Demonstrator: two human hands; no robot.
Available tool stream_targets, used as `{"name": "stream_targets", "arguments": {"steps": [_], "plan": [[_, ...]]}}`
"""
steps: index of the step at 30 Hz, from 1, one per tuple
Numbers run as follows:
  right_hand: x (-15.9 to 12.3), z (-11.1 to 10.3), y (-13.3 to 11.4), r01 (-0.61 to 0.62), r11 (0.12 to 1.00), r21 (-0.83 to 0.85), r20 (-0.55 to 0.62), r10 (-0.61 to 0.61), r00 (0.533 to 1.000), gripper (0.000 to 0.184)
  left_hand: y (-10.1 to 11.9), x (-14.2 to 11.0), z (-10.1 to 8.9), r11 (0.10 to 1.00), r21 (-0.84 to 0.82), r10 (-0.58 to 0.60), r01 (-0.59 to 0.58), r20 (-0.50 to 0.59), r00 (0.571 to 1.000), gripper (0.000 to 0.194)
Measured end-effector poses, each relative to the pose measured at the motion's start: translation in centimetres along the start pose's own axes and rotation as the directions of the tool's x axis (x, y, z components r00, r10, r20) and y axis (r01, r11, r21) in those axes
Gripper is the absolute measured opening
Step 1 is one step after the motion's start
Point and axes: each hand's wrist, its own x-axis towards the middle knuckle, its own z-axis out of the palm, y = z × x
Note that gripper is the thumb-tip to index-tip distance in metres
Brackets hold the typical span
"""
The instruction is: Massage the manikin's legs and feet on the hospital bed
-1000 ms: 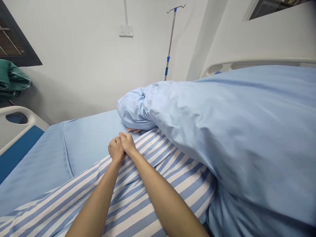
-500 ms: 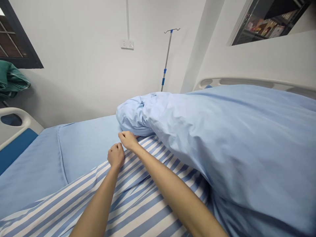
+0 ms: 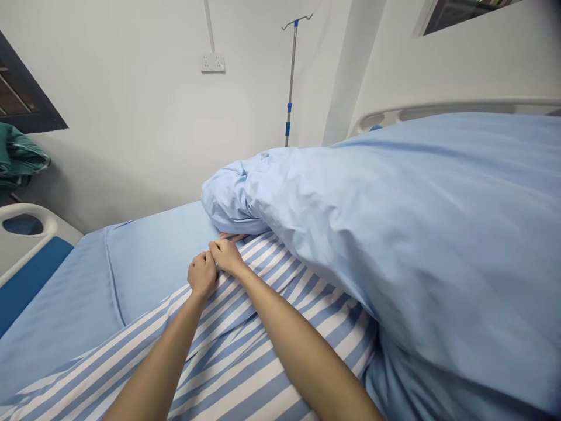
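My left hand (image 3: 202, 275) rests in a loose fist on the blue-and-white striped hospital gown (image 3: 245, 345). My right hand (image 3: 227, 257) lies beside it, fingers curled and touching the left hand's knuckles. Neither hand holds anything I can see. A bulky light-blue quilt (image 3: 385, 234) covers the right side of the view, its rolled end just beyond my right hand. Pinkish fingers or toes (image 3: 232, 237) poke out beneath that end, and I cannot tell which.
A light-blue bed sheet (image 3: 149, 251) spreads left of the gown, bordered by a white-and-blue bed rail (image 3: 35, 245). Beyond stand an IV pole (image 3: 291, 76) and a wall socket (image 3: 213, 62). A green cloth (image 3: 17, 158) lies at far left, below a dark window frame (image 3: 21, 99).
My right hand has come back against my left after lying slightly apart from it. The view has tilted and shifted, and the fingers or toes under the quilt show more clearly.
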Motion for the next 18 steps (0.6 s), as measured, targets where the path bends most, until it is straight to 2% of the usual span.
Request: {"name": "stream_targets", "arguments": {"steps": [3, 6, 10, 14, 18], "plan": [[0.1, -0.2, 0.0, -0.002, 0.998, 0.069, -0.023, 0.004, 1.000, 0.035, 0.7, 0.5, -0.3, 0.985, -0.171, -0.009, 0.009, 0.000, 1.000, 0.029], [0.5, -0.4, 0.2, -0.020, 0.988, 0.150, -0.051, 0.028, 0.998, 0.037, 2.7, 1.6, -0.2, 0.951, -0.309, -0.018, 0.004, -0.044, 0.999, 0.027], [1.3, -0.7, 0.7, -0.077, 0.971, 0.225, -0.111, 0.104, 0.988, 0.037, 5.2, 2.3, 1.4, 0.915, -0.403, -0.061, 0.008, -0.117, 0.991, 0.026], [1.3, -0.8, 0.8, -0.138, 0.961, 0.240, -0.170, 0.182, 0.969, 0.034, 4.6, 1.7, 3.2, 0.917, -0.398, -0.094, 0.032, -0.137, 0.986, 0.027], [0.9, -1.3, 0.5, -0.161, 0.974, 0.160, -0.183, 0.189, 0.965, 0.032, 3.3, 1.2, 3.8, 0.940, -0.341, -0.047, 0.009, -0.105, 0.993, 0.032]]}}
